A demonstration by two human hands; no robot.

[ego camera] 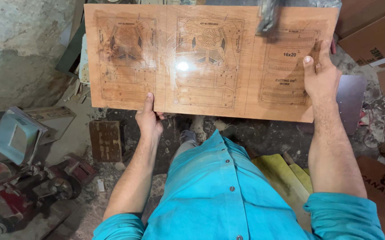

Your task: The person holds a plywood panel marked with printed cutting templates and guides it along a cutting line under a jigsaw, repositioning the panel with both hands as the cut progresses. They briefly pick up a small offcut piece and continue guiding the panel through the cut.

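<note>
I hold a long brown wooden board (210,62) flat in front of me, its glossy face covered with drawn line patterns in three panels. My left hand (149,119) grips its near edge, thumb on top. At the board's right end my right hand (320,73) grips too, with the thumb on the face and the fingers around the edge. A light glare shows near the board's middle. A dark blurred object (268,18) overlaps the board's far edge at the upper right; I cannot tell what it is.
A red and grey machine (28,178) stands on the dusty floor at the lower left, with a small dark wooden block (106,140) beside it. Cardboard boxes (374,35) are stacked at the right. Yellow planks (285,178) lie under my right arm. A rough wall (19,49) rises at the left.
</note>
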